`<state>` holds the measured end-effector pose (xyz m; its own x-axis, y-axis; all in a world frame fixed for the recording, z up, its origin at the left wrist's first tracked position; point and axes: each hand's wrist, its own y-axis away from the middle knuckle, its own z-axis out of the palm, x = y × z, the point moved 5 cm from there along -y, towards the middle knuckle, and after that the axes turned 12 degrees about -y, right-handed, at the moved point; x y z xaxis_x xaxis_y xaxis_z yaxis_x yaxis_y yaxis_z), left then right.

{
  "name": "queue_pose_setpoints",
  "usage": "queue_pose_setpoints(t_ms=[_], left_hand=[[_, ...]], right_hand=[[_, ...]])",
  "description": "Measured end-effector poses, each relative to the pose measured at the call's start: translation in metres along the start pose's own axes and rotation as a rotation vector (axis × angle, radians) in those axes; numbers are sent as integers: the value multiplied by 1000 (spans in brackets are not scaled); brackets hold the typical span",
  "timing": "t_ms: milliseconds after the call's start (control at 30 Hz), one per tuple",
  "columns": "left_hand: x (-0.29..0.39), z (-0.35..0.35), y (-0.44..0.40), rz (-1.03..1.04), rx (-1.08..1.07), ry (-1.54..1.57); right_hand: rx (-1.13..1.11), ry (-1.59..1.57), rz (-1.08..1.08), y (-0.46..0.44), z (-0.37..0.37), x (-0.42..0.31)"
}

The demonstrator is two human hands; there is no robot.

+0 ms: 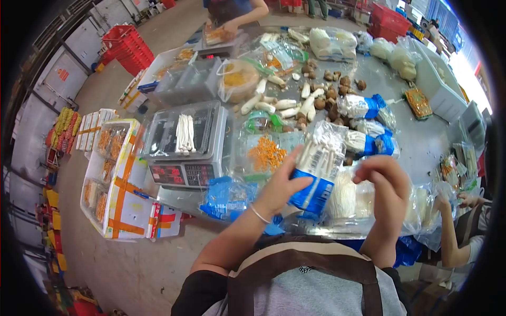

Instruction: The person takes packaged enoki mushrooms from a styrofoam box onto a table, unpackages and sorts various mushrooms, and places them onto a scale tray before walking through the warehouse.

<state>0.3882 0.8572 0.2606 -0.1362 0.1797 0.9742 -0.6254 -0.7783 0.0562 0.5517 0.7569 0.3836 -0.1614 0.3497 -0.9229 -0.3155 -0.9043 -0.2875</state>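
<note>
My left hand (282, 185) grips a clear plastic packet of thin white mushrooms (320, 163) with a blue printed lower end, tilted over the table's near edge. To its right is my right hand (389, 181), raised, its fingers loosely bent and apart with nothing visible in them. A digital scale (184, 171) stands to the left, bearing a clear-lidded black tray and a small bunch of white mushrooms (185, 133). Between scale and packet lie orange thread-like mushrooms (266, 154) on plastic. Crumpled blue packaging (227, 199) lies near my left forearm.
Brown mushrooms (345, 81), thick white-stemmed mushrooms (287, 105) and more blue packets (369, 143) cover the middle. A foam box of packed trays (113, 179) stands left. Across the table is a co-worker's hand (227, 31); another person's arm (448, 231) is at right.
</note>
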Motion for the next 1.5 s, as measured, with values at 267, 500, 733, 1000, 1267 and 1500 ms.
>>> queue_pose_setpoints(t_ms=[267, 500, 733, 1000, 1267, 1500], left_hand=[[61, -100, 48, 110, 325, -163], [40, -99, 54, 38, -14, -230], [39, -151, 61, -96, -199, -204], [15, -204, 81, -94, -129, -93], [-23, -227, 90, -63, 126, -113], [-11, -239, 102, 5, 256, -312]], right_hand=[[-198, 44, 468, 13, 16, 127], [-144, -381, 521, 13, 85, 178], [57, -539, 694, 26, 126, 200], [391, -840, 691, 50, 160, 232], [440, -988, 726, 72, 172, 254], [434, -858, 681, 79, 173, 252]])
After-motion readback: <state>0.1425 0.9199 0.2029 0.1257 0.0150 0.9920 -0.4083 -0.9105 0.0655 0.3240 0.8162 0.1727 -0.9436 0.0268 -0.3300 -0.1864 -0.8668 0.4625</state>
